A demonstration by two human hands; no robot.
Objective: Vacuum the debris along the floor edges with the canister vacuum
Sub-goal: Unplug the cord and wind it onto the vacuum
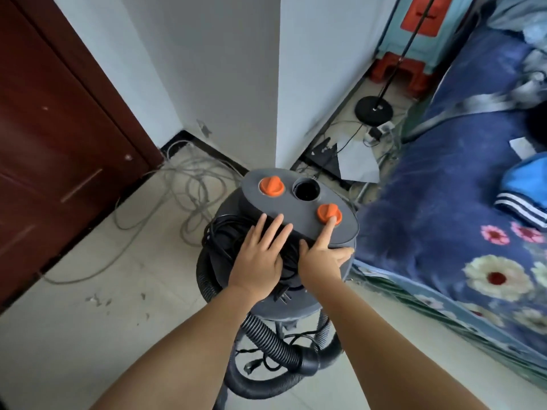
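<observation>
Nearest me, the ribbed hose [268, 344] is looping on the floor under the canister vacuum [296, 208], which is standing in the middle between the wall corner and the bed [444, 232]. I am resting my left hand [260, 258] open and flat on the coiled cord [225, 232], while my right hand [321, 261] is pointing one finger onto the near orange knob [328, 213]. It is looking rigid and bulky, probably heavy, so I would be gripping the lid's rim.

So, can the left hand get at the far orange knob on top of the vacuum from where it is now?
Probably yes. The left hand lies flat on the coiled black cord, and the lid between it and the far orange knob is bare. The right hand is at the other knob, out of the way.
</observation>
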